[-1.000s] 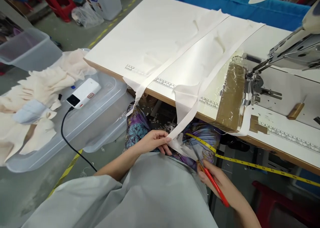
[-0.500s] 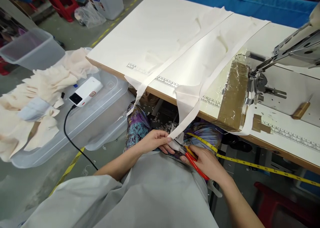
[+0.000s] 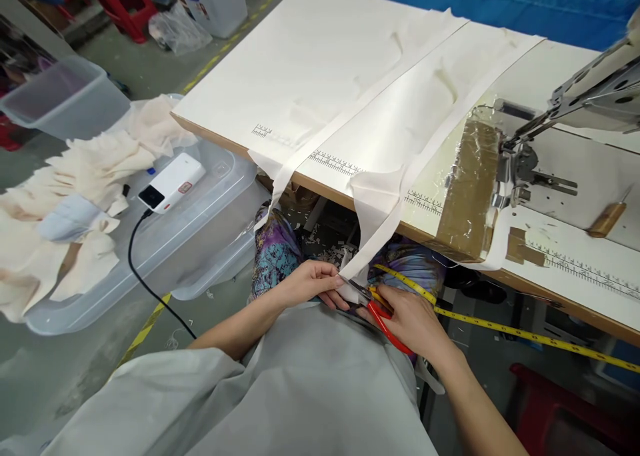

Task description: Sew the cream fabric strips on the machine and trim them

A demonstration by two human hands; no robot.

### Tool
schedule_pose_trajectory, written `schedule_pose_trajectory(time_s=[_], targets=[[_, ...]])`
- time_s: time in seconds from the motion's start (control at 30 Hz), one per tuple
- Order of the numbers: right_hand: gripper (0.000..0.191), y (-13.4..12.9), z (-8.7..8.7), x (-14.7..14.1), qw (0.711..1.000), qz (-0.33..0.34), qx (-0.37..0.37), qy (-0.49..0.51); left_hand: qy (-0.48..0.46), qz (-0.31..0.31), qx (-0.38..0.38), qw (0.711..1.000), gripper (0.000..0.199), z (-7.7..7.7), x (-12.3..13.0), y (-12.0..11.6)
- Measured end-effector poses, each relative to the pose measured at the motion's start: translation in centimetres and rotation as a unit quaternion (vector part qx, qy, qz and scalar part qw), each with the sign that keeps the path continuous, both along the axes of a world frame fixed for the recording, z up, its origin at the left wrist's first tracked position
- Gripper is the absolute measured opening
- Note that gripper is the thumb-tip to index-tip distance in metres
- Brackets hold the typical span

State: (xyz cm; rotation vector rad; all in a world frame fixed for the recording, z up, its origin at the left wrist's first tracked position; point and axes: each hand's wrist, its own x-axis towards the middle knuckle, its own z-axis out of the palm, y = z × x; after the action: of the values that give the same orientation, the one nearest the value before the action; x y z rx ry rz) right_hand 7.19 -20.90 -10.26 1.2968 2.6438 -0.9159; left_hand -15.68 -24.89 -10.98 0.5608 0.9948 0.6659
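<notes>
The left grip (image 3: 320, 284) is closed in a pinch on the low end of a white cloth strip (image 3: 377, 237), with the thumb against the forefinger; the right grip (image 3: 407, 319) is wrapped around the red and orange handles of the scissors (image 3: 387, 329); the blades point toward the left fingertips and lie at the end of the strip, but whether they touch the cloth I cannot tell; the two grips are near each other, just above the lap; from the left grip the strip goes upward and to the right, passes over the front edge of the tabletop (image 3: 280, 56), and continues across it to the far side; a second strip (image 3: 286, 176) lies to the left of it, and its end hangs down over the same edge, well apart from both grips; a yellow measuring tape (image 3: 500, 327) runs beside the right grip, across the patterned trousers (image 3: 274, 259) and away to the right; on the tabletop, at the right, is a sewing machine (image 3: 593, 99), with a wooden-handled tool (image 3: 607, 221) near it; on the left, a white device (image 3: 175, 183) with a black cable rests on a translucent box lid (image 3: 217, 169), beside crumpled cream cloth (image 3: 100, 166).
</notes>
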Motion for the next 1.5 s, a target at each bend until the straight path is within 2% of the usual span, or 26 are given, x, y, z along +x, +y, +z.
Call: schedule_pose_trajectory(time_s=[0.17, 0.23, 0.27, 0.3, 0.37, 0.43, 0.5, 0.53, 0.6, 0.67, 0.7, 0.77, 0.87, 0.9, 0.93, 1.0, 1.03, 1.07, 1.1, 1.13, 1.2, 1.27, 1.3, 1.33, 1.43, 1.5], targets=[[0.045, -0.2, -0.4, 0.0, 0.999, -0.018, -0.035, 0.026, 0.023, -0.033, 0.017, 0.999, 0.048, -0.4, -0.5, -0.3], [0.045, -0.6, -0.8, 0.6, 0.999, -0.034, -0.021, 0.020, 0.110, -0.048, 0.081, 0.989, 0.046, -0.3, -1.3, -0.1], [0.046, -1.0, -1.0, 1.0, 0.999, -0.040, -0.017, 0.017, 0.185, -0.037, 0.133, 0.973, 0.045, -0.2, -1.7, 0.2], [0.046, -1.3, -1.2, 1.3, 0.999, -0.045, -0.018, 0.016, 0.272, -0.013, 0.191, 0.943, 0.043, 0.1, -2.0, 0.6], [0.047, -2.0, -1.5, 1.9, 0.998, -0.055, -0.035, 0.023, 0.421, 0.043, 0.301, 0.854, 0.038, 0.6, -2.3, 1.8], [0.048, -2.5, -1.7, 2.2, 0.995, -0.070, -0.053, 0.036, 0.483, 0.063, 0.391, 0.781, 0.036, 1.0, -1.7, 3.3], [0.048, -2.9, -1.7, 2.4, 0.993, -0.090, -0.058, 0.054, 0.468, 0.048, 0.455, 0.756, 0.034, 0.9, -0.7, 4.9], [0.048, -3.0, -1.7, 2.6, 0.991, -0.102, -0.057, 0.064, 0.445, 0.039, 0.470, 0.762, 0.031, 0.6, -0.2, 5.5], [0.047, -3.2, -1.4, 3.1, 0.986, -0.129, -0.056, 0.085, 0.400, 0.037, 0.444, 0.801, 0.029, -0.7, 0.2, 6.2], [0.044, -3.5, -1.2, 4.0, 0.980, -0.158, -0.063, 0.101, 0.402, 0.057, 0.337, 0.849, 0.028, -2.6, -0.6, 6.1], [0.043, -3.6, -1.2, 4.6, 0.976, -0.176, -0.066, 0.107, 0.422, 0.070, 0.270, 0.863, 0.025, -3.7, -1.4, 5.8], [0.041, -4.1, -1.5, 5.6, 0.968, -0.211, -0.076, 0.116, 0.475, 0.086, 0.158, 0.862, 0.017, -5.8, -3.3, 4.6], [0.041, -4.6, -2.3, 6.4, 0.957, -0.251, -0.084, 0.123, 0.504, 0.078, 0.113, 0.853, 0.012, -7.1, -4.9, 1.9], [0.040, -4.6, -2.6, 6.4, 0.955, -0.252, -0.091, 0.125, 0.494, 0.067, 0.112, 0.860, 0.012, -6.9, -4.8, 1.0], [0.040, -4.6, -2.9, 6.3, 0.954, -0.251, -0.099, 0.129, 0.459, 0.047, 0.117, 0.879, 0.013, -6.4, -4.4, 0.2], [0.040, -4.2, -3.0, 5.7, 0.953, -0.237, -0.122, 0.141, 0.315, -0.011, 0.146, 0.938, 0.024, -4.6, -2.8, -1.0], [0.040, -4.0, -3.0, 5.4, 0.953, -0.227, -0.138, 0.145, 0.226, -0.041, 0.164, 0.959, 0.029, -3.5, -1.8, -1.2], [0.041, -3.7, -2.8, 5.0, 0.953, -0.214, -0.155, 0.146, 0.163, -0.066, 0.183, 0.967, 0.032, -2.5, -1.0, -1.2], [0.042, -3.4, -2.5, 4.6, 0.954, -0.201, -0.171, 0.145, 0.138, -0.081, 0.204, 0.966, 0.032, -1.5, -0.2, -1.1], [0.043, -3.1, -2.2, 4.2, 0.954, -0.187, -0.185, 0.142, 0.159, -0.084, 0.230, 0.956, 0.029, -0.8, 0.3, -0.8], [0.043, -2.6, -1.5, 3.6, 0.955, -0.156, -0.211, 0.136, 0.255, -0.068, 0.287, 0.921, 0.024, 0.3, 1.0, -0.3], [0.043, -2.3, -1.0, 3.2, 0.956, -0.130, -0.225, 0.137, 0.313, -0.043, 0.324, 0.892, 0.029, 0.6, 1.2, 0.2], [0.043, -2.1, -0.9, 3.1, 0.956, -0.119, -0.230, 0.139, 0.307, -0.034, 0.321, 0.895, 0.031, 0.6, 1.2, 0.3], [0.043, -2.0, -0.8, 3.0, 0.956, -0.109, -0.235, 0.139, 0.280, -0.034, 0.299, 0.912, 0.033, 0.6, 1.2, 0.4], [0.044, -1.6, -0.9, 2.7, 0.953, -0.082, -0.255, 0.139, 0.139, -0.045, 0.167, 0.975, 0.044, 0.4, 1.2, 0.4], [0.044, -1.4, -1.0, 2.5, 0.952, -0.064, -0.270, 0.132, 0.063, -0.040, 0.087, 0.993, 0.050, 0.4, 1.3, 0.5]])
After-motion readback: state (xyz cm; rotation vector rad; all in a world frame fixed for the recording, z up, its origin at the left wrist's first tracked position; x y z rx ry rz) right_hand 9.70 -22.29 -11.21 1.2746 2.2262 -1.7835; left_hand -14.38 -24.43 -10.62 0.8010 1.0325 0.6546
